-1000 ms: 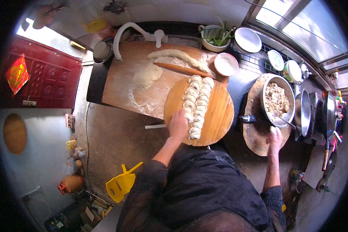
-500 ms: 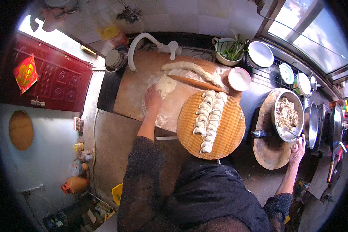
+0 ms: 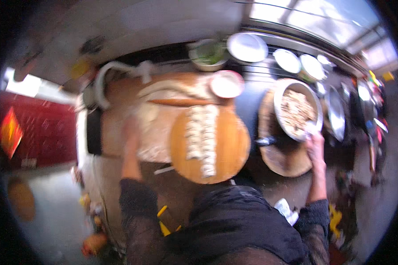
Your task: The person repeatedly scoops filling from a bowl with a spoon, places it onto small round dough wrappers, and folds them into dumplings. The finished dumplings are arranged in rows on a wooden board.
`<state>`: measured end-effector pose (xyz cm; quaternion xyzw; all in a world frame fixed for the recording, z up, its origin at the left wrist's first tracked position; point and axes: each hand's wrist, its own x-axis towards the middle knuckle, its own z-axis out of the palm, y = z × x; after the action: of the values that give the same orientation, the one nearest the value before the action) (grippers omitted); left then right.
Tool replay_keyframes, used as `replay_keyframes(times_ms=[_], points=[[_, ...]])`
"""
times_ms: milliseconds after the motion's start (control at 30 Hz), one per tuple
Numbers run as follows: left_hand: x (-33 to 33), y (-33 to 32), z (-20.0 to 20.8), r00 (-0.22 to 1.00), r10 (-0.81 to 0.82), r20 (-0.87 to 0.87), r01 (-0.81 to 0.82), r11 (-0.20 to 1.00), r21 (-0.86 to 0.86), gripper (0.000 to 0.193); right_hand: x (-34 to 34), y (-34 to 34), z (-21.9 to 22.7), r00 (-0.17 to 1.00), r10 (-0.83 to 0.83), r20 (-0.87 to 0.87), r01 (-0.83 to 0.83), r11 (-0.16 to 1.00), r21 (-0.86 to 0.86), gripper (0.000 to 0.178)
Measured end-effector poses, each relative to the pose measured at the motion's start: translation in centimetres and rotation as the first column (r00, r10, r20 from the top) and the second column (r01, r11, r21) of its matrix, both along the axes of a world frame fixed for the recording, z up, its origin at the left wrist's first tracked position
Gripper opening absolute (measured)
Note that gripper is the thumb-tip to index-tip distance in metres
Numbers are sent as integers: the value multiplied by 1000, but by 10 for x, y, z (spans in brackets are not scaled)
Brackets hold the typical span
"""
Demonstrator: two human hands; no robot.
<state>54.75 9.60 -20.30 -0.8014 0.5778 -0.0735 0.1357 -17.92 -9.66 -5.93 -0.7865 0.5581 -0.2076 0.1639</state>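
Observation:
My left hand (image 3: 131,128), smeared by motion, is on the floured wooden board (image 3: 117,95) beside a flat round of dough (image 3: 148,112). Its fingers cannot be made out. At the near right rim of a metal bowl (image 3: 276,108) of minced filling (image 3: 297,108), my right hand (image 3: 315,145) is closed around a thin metal utensil whose head is blurred. Between the hands lies a round bamboo board (image 3: 232,145), carrying two rows of folded dumplings (image 3: 209,141). Behind it are a tapered rolling pin (image 3: 177,102) and a long dough roll (image 3: 172,86).
A bowl of white powder (image 3: 227,85) stands at the board's far right corner. Under the metal bowl is a thick wooden chopping block (image 3: 285,163), with a dark handle (image 3: 265,141) at its left edge. A white faucet (image 3: 101,84) arches over the board's far left. White bowls (image 3: 247,47) line the window side.
The view has swung right, so the scene sits further left and is blurred. My right hand has moved up over the bowl's rim and closed on the utensil. My left hand remains by the dough.

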Motion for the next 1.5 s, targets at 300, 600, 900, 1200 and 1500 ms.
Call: replay_keyframes(times_ms=[300,600,900,1200,1500], points=[[-220,-61,133,-498,-567,-656,-775,630,45,30,14,8,37,987,-25,159,43,993,-113,15],[-400,-111,142,-893,-256,-371,-348,915,204,33,46,-34,-19,970,241,-20,-242,963,-119,32],[-435,-117,130,-910,-245,-335,-339,904,259,36,45,-27,10,896,443,-16,-442,895,59,28],[-461,-132,140,-880,-303,-365,-426,843,328,39,11,-5,10,648,-396,651,-19,846,533,29],[-506,-176,150,-881,-268,-390,-419,824,381,35,19,8,63,655,-195,730,-16,962,271,29]])
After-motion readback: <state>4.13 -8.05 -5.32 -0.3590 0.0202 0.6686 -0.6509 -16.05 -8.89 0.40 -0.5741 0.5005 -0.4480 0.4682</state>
